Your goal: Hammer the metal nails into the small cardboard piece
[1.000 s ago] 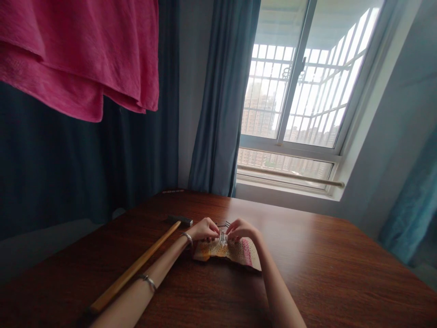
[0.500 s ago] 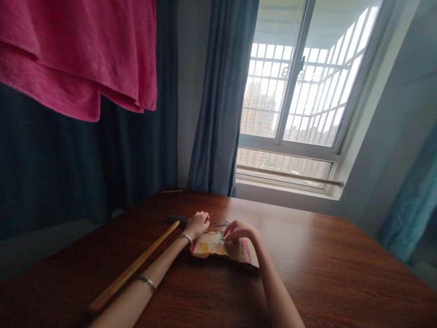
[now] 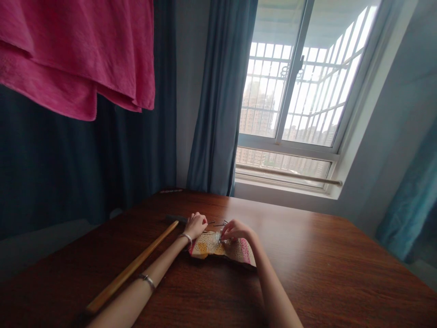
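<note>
A cream piece with dots and yellow and pink patches, cloth or paper, lies on the table with an uneven front edge. On it is a small clear plastic-looking bit. My right hand bends over the piece, thumb and fingers pinching an upright nail beside the clear bit. My left hand rests at the piece's far left corner with curled fingers; whatever they hold is hidden. A loose nail lies by its fingertips, and several more nails lie behind my right hand.
A hammer with a long wooden handle lies left of my left arm, its dark head beyond the wrist. The brown table extends right. Behind it are a blue curtain and barred window; a pink towel hangs upper left.
My left hand has shifted slightly left, showing more of the nail near its fingertips. My right fingers have come closer around the upright nail. The view has moved a little.
</note>
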